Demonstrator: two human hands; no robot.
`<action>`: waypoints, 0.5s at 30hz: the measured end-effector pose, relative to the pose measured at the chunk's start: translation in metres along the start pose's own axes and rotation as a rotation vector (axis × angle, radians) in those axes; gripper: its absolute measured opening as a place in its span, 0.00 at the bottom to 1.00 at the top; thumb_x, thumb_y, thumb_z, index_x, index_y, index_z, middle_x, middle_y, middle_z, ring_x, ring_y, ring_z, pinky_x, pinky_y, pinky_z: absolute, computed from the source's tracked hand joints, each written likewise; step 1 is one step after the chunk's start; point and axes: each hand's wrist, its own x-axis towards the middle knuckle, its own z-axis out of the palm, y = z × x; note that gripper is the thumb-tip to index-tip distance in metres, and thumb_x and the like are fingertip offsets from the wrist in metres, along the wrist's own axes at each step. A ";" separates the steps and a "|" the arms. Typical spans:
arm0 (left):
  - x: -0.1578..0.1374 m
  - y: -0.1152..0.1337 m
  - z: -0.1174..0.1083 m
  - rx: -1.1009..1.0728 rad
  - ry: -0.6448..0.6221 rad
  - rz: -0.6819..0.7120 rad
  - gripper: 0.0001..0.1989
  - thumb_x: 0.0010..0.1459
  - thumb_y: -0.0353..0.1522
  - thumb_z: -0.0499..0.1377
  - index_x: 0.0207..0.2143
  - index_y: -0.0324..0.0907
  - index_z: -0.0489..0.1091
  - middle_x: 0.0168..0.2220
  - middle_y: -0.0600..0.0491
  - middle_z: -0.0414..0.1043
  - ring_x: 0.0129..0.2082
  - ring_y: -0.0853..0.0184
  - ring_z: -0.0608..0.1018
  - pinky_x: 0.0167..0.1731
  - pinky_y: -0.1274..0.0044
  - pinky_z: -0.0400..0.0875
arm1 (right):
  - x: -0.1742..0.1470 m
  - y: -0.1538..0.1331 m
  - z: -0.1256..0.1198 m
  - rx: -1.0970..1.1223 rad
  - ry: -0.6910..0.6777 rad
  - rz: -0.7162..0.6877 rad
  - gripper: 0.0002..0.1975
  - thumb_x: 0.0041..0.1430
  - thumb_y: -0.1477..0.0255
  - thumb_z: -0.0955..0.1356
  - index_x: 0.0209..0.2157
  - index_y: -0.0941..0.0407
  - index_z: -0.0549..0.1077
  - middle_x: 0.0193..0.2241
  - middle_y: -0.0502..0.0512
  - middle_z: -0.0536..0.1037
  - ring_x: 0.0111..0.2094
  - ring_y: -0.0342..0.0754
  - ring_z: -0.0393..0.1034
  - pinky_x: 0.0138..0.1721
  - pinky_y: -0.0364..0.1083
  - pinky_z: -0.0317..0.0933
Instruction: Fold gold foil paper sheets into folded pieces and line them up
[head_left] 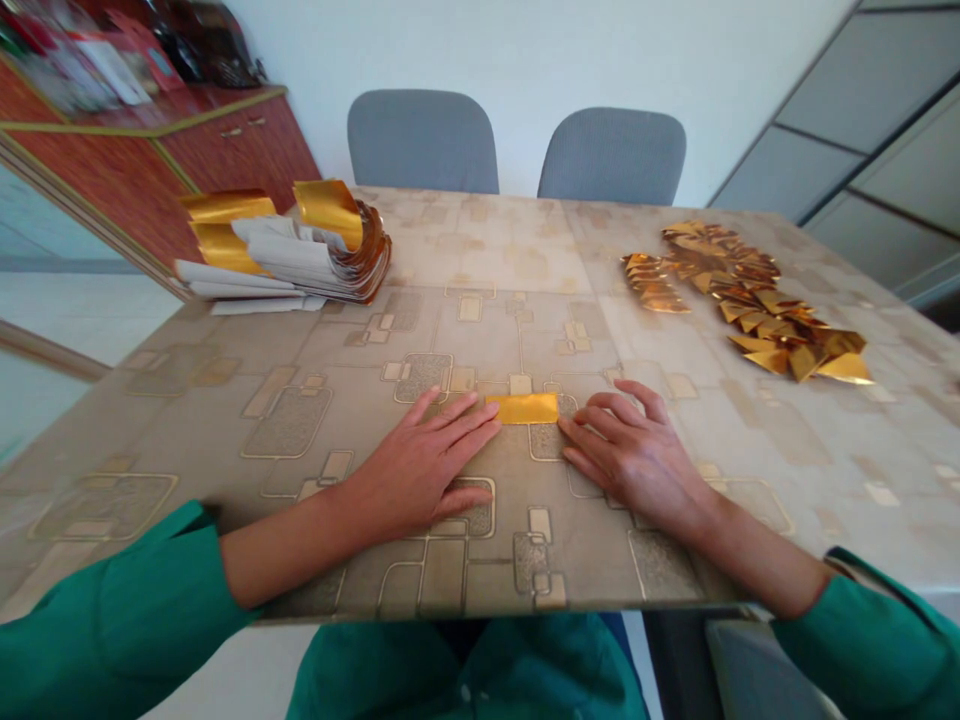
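Observation:
A narrow folded strip of gold foil paper (525, 408) lies flat on the patterned tablecloth (480, 330) in front of me. My left hand (431, 460) rests palm down with its fingers stretched out, the fingertips touching the strip's left end. At the strip's right end is my right hand (626, 445), its fingers loosely bent and apart. The fingertips of that hand touch the table beside the strip's edge; whether they press on the paper I cannot tell.
A stack of gold and white paper sheets (300, 250) stands bent at the back left. Folded gold foil pieces (750, 290) lie in a curved row at the right. Two grey chairs (424, 140) stand behind the table, a reddish wooden cabinet (225, 140) at the left.

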 end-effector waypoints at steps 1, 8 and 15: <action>0.000 -0.002 0.000 -0.001 0.002 0.007 0.33 0.69 0.53 0.45 0.66 0.41 0.57 0.69 0.50 0.54 0.69 0.55 0.57 0.67 0.58 0.39 | 0.001 0.000 0.000 0.005 -0.005 -0.003 0.12 0.70 0.68 0.62 0.41 0.54 0.78 0.33 0.52 0.79 0.43 0.50 0.68 0.61 0.55 0.47; -0.008 -0.012 0.001 0.041 0.067 0.033 0.31 0.70 0.51 0.45 0.63 0.41 0.62 0.66 0.48 0.60 0.68 0.54 0.59 0.67 0.57 0.39 | 0.015 0.002 -0.001 0.038 -0.028 -0.002 0.17 0.70 0.66 0.63 0.29 0.55 0.77 0.28 0.52 0.77 0.40 0.49 0.66 0.57 0.52 0.48; 0.006 -0.014 -0.010 -0.027 0.210 0.047 0.17 0.72 0.39 0.49 0.48 0.39 0.74 0.57 0.46 0.71 0.58 0.55 0.70 0.59 0.60 0.59 | 0.035 -0.003 0.008 -0.038 0.030 0.089 0.18 0.67 0.65 0.66 0.22 0.55 0.74 0.22 0.51 0.75 0.37 0.50 0.65 0.53 0.53 0.47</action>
